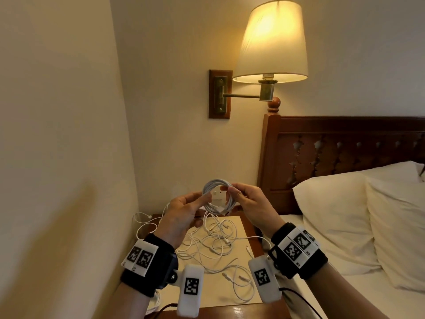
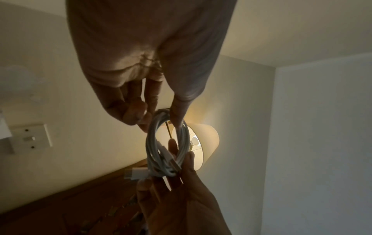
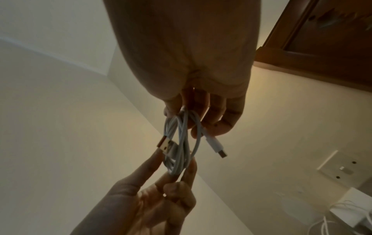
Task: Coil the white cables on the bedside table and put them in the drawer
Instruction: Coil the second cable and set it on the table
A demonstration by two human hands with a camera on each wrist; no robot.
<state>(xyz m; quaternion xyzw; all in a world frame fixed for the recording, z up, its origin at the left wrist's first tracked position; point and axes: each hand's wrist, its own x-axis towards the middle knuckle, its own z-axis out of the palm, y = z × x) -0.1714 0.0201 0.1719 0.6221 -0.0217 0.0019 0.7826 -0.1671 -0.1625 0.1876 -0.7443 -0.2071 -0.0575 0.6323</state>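
Observation:
A coiled white cable [image 1: 216,184] hangs in the air above the bedside table [image 1: 253,309], held between both hands. My left hand [image 1: 200,201] pinches the coil's left side and my right hand [image 1: 232,192] pinches its right side. In the left wrist view the left hand [image 2: 161,122] grips the top of the coil [image 2: 152,143]. In the right wrist view the right hand [image 3: 185,120] holds the coil [image 3: 182,143], whose USB plug [image 3: 167,145] and small plug [image 3: 217,147] stick out. Several loose white cables [image 1: 211,245] lie tangled on the table's cream mat [image 1: 239,229]. No drawer is in view.
A lit wall lamp [image 1: 271,40] hangs above the table. The dark wooden headboard [image 1: 345,146] and white pillows [image 1: 333,215] stand close on the right. A bare wall runs along the left. A wall socket [image 2: 30,138] sits behind the table.

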